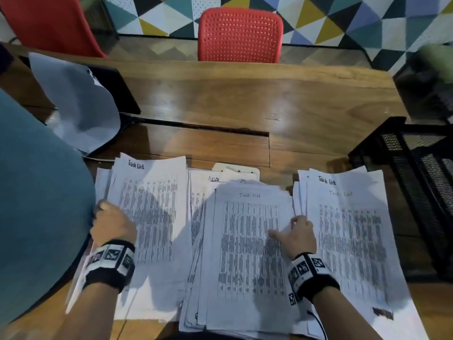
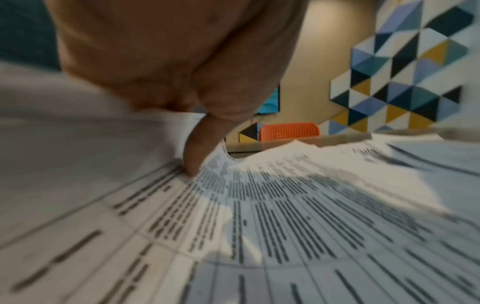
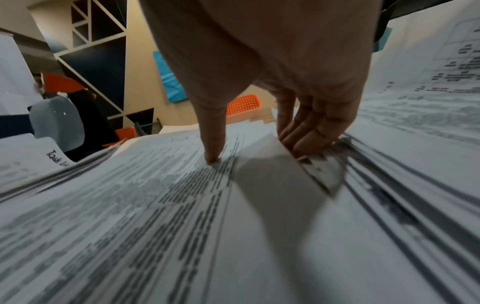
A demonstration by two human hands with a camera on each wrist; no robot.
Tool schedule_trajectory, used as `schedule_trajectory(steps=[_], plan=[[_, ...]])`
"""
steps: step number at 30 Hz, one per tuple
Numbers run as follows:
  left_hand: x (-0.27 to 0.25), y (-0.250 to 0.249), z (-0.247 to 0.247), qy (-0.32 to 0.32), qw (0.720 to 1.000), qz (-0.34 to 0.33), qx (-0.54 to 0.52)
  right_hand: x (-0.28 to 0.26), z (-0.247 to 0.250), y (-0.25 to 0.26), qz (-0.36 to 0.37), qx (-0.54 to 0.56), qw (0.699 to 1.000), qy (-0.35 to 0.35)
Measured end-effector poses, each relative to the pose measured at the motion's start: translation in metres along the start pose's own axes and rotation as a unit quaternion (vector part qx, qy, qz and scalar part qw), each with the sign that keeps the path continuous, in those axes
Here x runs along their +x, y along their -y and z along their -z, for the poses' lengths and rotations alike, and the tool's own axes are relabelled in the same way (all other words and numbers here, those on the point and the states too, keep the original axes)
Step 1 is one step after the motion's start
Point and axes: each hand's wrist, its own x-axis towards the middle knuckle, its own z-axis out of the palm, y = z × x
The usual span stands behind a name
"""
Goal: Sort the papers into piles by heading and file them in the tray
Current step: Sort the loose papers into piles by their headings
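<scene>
Three piles of printed sheets lie side by side on the wooden table (image 1: 245, 99). The left pile (image 1: 152, 212) and the right pile (image 1: 350, 231) show "Task List" headings. My left hand (image 1: 103, 209) grips the left pile's left edge. In the left wrist view its thumb (image 2: 194, 160) presses on the print while a sheet (image 2: 64, 133) rises beside it. My right hand (image 1: 286, 227) pinches the right edge of the middle pile's top sheet (image 1: 250, 241). There the thumb (image 3: 213, 144) lies on top and the fingers (image 3: 311, 131) curl under the lifted edge. A black mesh tray (image 1: 416, 180) stands at the right.
A grey cloth (image 1: 78, 104) lies over a dark object at the back left. A white object (image 1: 235, 169) peeks out behind the middle pile. Red chairs (image 1: 240, 35) stand across the table. A teal-clad shape (image 1: 36, 204) fills the left side.
</scene>
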Motion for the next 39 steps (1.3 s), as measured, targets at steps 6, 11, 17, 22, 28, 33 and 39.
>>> schedule_trajectory(steps=[6, 11, 17, 22, 28, 33, 39], plan=[[-0.055, -0.069, -0.025, 0.035, 0.95, -0.251, -0.184, 0.007, 0.007, -0.008, 0.057, 0.054, 0.995, -0.065], [-0.052, -0.123, -0.044, 0.169, 0.925, -0.276, -0.201, 0.001, 0.019, -0.026, 0.159, 0.135, 0.975, -0.073], [-0.028, -0.144, -0.056, 0.206, 0.935, -0.242, -0.159, -0.009, 0.031, -0.04, 0.117, 0.455, 0.882, 0.027], [-0.022, -0.138, -0.064, 0.195, 0.938, -0.225, -0.177, -0.007, 0.022, -0.039, 0.139, 0.516, 0.843, 0.058], [-0.024, -0.136, -0.055, 0.13, 0.914, -0.303, -0.237, -0.009, 0.026, -0.018, 0.166, 0.459, 0.868, 0.096], [-0.035, -0.117, -0.043, 0.089, 0.824, -0.528, -0.183, -0.003, 0.038, -0.009, 0.239, 0.313, 0.919, 0.03], [-0.062, -0.099, -0.032, 0.132, 0.765, -0.571, -0.268, -0.004, 0.06, 0.007, 0.319, 0.177, 0.928, -0.076]])
